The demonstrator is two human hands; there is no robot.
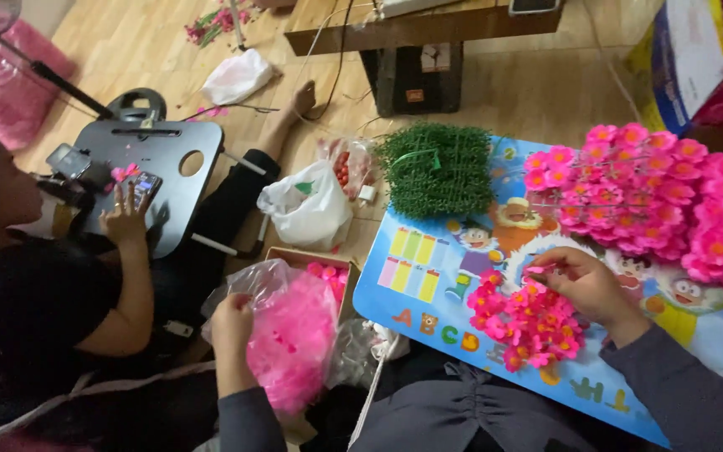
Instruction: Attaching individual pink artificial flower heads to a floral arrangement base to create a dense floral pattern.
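The left hand (pixel 232 322) reaches down with its fingers sunk out of sight in a clear bag of loose pink petals (pixel 293 335), so their spread cannot be told. The right hand (pixel 583 280) lies over the blue cartoon worktop (pixel 428 285), fingers pinched narrow on a small pink flower (pixel 537 270). Just below those fingers lies a bunch of pink flowers (pixel 525 322); beyond them a larger heap of pink blossoms (pixel 654 197) and a green plastic tuft mat (pixel 437 167). Left of the bag sits another person, whose hand (pixel 123 219) rests on a black lap tray (pixel 169 180).
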